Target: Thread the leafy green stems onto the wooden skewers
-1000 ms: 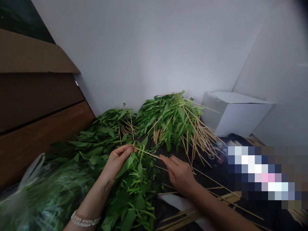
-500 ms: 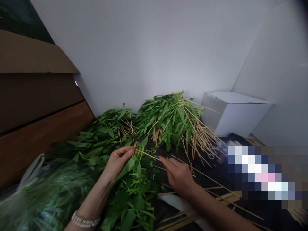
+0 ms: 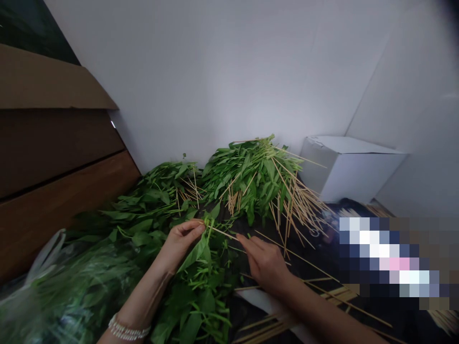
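- Left hand (image 3: 184,235): thumb and fingertips pinched together on a green leafy stem (image 3: 210,223), at the far end of a stick.
- Right hand (image 3: 267,260): fingers closed around the near end of that thin pale stick (image 3: 224,233), thumb side hidden from view.
- Thin pale stick: one, spanning the space between the two hands, sloping down toward the right hand; the green leafy stem lies at its left end.
- Bracelet (image 3: 129,329): white, beaded, in rows, on the left wrist.
- Cut greens (image 3: 204,298): leaves and short stems, heaped directly below the hands.
- Loose sticks (image 3: 267,328): several, lying under and beside the right forearm, some over a white sheet (image 3: 258,302), on a dark covering (image 3: 241,310).
- Large leafy heap (image 3: 240,172): beyond the hands, against the white wall (image 3: 215,71); many sticks (image 3: 301,198) fan out from its right side.
- Smaller leafy heap (image 3: 154,191): left of the large one, a few sticks among it.
- Clear plastic bag (image 3: 82,296): near left, greens inside.
- Cardboard box (image 3: 50,81): far left, above a brown wooden panel (image 3: 68,205).
- White box (image 3: 366,177): right of the large leafy heap.
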Demonstrator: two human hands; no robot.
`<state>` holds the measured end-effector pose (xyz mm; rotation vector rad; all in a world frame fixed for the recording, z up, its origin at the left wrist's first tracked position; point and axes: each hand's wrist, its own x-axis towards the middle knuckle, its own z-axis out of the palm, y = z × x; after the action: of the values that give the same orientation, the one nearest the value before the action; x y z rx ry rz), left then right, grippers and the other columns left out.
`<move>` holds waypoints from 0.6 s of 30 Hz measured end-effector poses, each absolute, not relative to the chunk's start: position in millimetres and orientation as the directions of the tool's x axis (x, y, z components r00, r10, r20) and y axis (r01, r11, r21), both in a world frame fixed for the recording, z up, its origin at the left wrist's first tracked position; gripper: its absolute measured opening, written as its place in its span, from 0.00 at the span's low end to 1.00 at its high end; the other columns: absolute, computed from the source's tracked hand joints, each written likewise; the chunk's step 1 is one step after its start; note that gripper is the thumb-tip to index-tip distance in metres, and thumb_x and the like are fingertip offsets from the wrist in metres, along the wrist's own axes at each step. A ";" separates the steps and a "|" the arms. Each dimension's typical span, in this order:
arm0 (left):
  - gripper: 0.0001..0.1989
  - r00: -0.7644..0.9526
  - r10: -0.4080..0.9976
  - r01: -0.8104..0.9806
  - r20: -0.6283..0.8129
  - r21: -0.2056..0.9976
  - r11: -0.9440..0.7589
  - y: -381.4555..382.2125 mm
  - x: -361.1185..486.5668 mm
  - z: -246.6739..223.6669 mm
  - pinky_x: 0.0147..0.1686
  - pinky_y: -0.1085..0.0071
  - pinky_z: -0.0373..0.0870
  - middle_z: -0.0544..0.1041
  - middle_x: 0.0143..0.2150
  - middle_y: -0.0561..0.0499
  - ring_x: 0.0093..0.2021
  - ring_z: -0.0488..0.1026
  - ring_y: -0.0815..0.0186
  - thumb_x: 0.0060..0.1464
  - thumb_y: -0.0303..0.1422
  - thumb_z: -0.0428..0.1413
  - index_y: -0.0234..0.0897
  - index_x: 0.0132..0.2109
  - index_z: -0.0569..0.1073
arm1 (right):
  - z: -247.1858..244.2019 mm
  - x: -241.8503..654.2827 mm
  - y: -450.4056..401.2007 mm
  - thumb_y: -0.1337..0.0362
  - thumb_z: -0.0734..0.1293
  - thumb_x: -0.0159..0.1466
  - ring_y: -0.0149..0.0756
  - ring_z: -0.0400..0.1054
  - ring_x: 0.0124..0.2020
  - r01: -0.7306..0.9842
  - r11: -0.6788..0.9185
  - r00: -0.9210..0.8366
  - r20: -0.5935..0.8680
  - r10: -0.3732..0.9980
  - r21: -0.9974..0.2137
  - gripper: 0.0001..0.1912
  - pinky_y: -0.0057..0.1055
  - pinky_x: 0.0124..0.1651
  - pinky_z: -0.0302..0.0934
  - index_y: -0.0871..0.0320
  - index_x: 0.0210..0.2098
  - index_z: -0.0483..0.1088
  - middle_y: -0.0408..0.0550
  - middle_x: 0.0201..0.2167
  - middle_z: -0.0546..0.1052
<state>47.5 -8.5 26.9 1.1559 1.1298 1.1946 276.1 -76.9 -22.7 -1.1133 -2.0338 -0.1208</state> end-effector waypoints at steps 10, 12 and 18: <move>0.17 0.077 0.996 0.089 0.042 0.995 -0.048 -11.9 53.7 34.3 0.29 0.74 0.66 0.77 0.25 0.50 0.26 0.69 0.68 0.34 0.45 0.68 0.35 0.26 0.79 | -26.3 276.0 -76.5 0.74 0.53 0.65 0.35 0.71 0.32 0.742 0.614 -0.308 0.676 0.669 -0.270 0.22 0.29 0.36 0.66 0.64 0.55 0.67 0.51 0.31 0.75; 0.17 0.077 0.996 0.088 0.047 0.995 -0.054 -12.9 54.6 33.9 0.29 0.75 0.66 0.77 0.26 0.50 0.26 0.69 0.68 0.34 0.44 0.68 0.35 0.26 0.79 | -27.0 275.7 -76.4 0.74 0.53 0.65 0.35 0.70 0.31 0.742 0.615 -0.315 0.672 0.670 -0.266 0.22 0.28 0.34 0.66 0.65 0.55 0.67 0.51 0.30 0.74; 0.16 0.107 0.994 0.080 0.031 0.996 -0.039 -14.2 56.0 31.9 0.28 0.75 0.66 0.77 0.26 0.50 0.25 0.69 0.68 0.35 0.44 0.67 0.36 0.27 0.79 | -29.3 276.3 -74.5 0.75 0.53 0.65 0.34 0.70 0.31 0.748 0.619 -0.317 0.690 0.650 -0.239 0.22 0.28 0.35 0.66 0.64 0.55 0.66 0.51 0.30 0.75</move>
<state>56.0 -14.2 31.9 1.3435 1.1725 1.1155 276.3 -74.5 -29.3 -1.0967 -2.0537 -0.1584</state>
